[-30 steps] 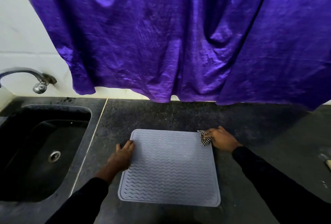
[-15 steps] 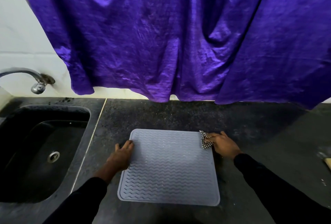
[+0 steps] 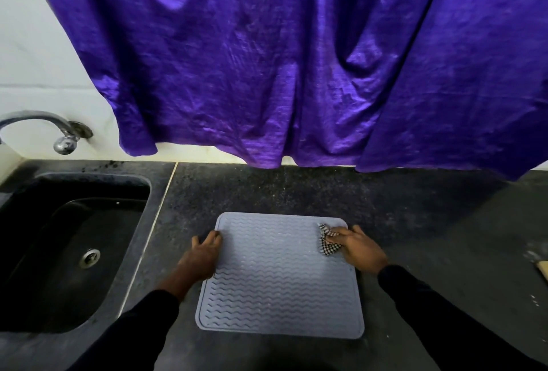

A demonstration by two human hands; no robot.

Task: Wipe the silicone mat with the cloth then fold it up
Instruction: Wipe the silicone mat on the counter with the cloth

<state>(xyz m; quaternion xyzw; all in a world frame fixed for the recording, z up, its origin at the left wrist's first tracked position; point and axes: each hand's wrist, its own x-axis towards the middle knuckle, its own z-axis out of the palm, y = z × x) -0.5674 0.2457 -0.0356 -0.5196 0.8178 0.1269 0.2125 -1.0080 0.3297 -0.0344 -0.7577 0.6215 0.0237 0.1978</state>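
A square grey silicone mat with wavy ridges (image 3: pixel 281 276) lies flat on the dark speckled stone counter (image 3: pixel 415 222), right of the black sink (image 3: pixel 74 240). The left hand (image 3: pixel 203 256) presses its left edge, fingers spread and released; the right hand (image 3: pixel 357 247) clenches a crumpled black-and-white checked cloth (image 3: pixel 326 241) at the far right corner, hiding most of it. A pale object (image 3: pixel 543 270) is cut off at the right edge, too little showing to identify

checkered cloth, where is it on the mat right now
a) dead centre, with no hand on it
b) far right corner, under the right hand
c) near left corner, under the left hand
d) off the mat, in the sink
b: the checkered cloth sits bunched under the fingers of the right hand at the far right corner of the silicone mat, while the left hand presses on the mat's left edge.
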